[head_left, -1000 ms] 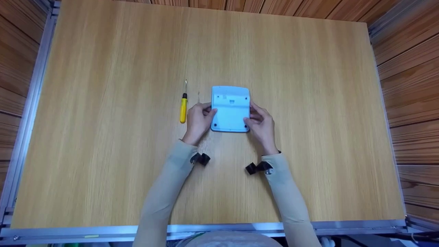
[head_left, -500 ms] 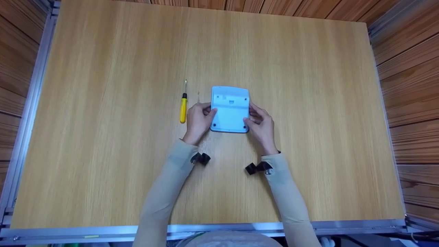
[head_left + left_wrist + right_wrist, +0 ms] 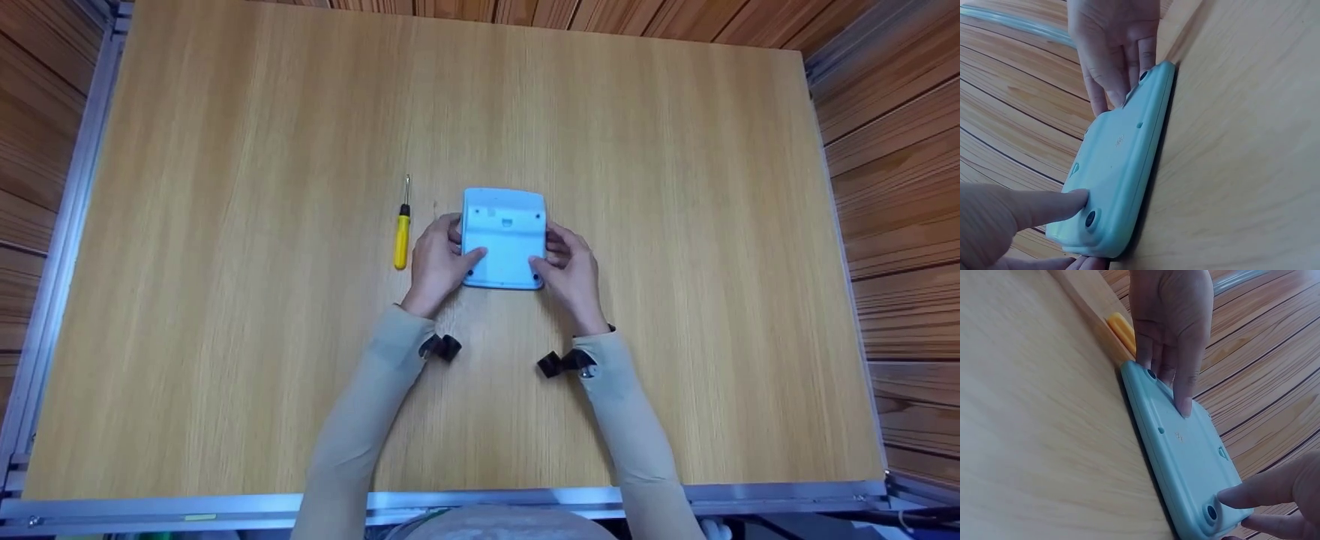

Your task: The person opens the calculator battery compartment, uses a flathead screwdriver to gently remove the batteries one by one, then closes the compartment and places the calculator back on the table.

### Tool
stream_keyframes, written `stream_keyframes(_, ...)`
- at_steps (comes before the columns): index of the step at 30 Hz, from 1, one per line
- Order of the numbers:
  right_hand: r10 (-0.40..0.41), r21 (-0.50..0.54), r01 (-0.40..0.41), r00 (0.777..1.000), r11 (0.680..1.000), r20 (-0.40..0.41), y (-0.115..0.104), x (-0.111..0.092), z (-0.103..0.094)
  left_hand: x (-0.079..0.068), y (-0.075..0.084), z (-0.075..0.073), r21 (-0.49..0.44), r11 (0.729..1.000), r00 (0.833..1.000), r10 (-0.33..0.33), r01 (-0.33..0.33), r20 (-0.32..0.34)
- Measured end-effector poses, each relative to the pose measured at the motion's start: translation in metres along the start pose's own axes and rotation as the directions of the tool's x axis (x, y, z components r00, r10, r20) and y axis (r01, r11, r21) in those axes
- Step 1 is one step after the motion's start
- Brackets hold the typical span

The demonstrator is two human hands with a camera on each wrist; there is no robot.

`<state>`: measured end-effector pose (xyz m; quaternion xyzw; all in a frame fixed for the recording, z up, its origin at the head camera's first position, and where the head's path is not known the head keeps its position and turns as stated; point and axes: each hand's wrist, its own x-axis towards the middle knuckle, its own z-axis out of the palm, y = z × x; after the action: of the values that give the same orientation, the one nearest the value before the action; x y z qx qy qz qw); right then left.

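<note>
A light-blue desk calculator (image 3: pixel 504 251) lies back side up on the table, its dark round feet and a small latch tab showing. My left hand (image 3: pixel 439 259) grips its left edge, thumb pressed on the back and fingers tucked at the side. On the opposite edge my right hand (image 3: pixel 571 270) holds it the same way, its thumb near the lower right foot. The left wrist view shows the calculator (image 3: pixel 1112 163) between both hands, with the lower edge close to the tabletop. Its front face is hidden.
A yellow-handled screwdriver (image 3: pixel 402 236) lies just left of my left hand, tip pointing away from me. The wooden table (image 3: pixel 675 225) has a metal rail (image 3: pixel 480 498) along its front edge. Wood-plank walls (image 3: pixel 892 225) stand around it.
My left thumb has slid inward and the left hand sits further over the calculator's edge. The calculator has shifted only slightly; the right hand has barely moved.
</note>
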<state>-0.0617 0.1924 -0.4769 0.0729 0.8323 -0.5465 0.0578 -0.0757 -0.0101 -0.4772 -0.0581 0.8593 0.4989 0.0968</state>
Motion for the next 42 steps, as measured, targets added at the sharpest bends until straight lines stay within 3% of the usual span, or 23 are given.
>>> stream_keyframes(5,0.006,-0.090,-0.005,1.000,0.996,0.013,-0.005,0.002,0.002,0.000,-0.001,0.001,-0.005,0.999,0.999,0.032,-0.032,-0.001)
stream_keyframes(12,-0.095,-0.223,0.104,0.994,0.969,0.048,-0.009,0.009,0.004,-0.001,0.000,0.001,0.068,0.996,0.998,0.057,-0.058,0.014)
stream_keyframes(24,-0.190,-0.252,0.203,0.979,0.946,0.074,-0.014,0.026,0.013,-0.001,-0.001,0.001,0.105,0.991,0.996,0.081,-0.083,0.022)
stream_keyframes(42,-0.205,-0.295,0.212,0.977,0.932,0.056,-0.021,0.036,0.018,-0.001,-0.001,0.000,0.093,0.992,0.996,0.091,-0.091,0.006)
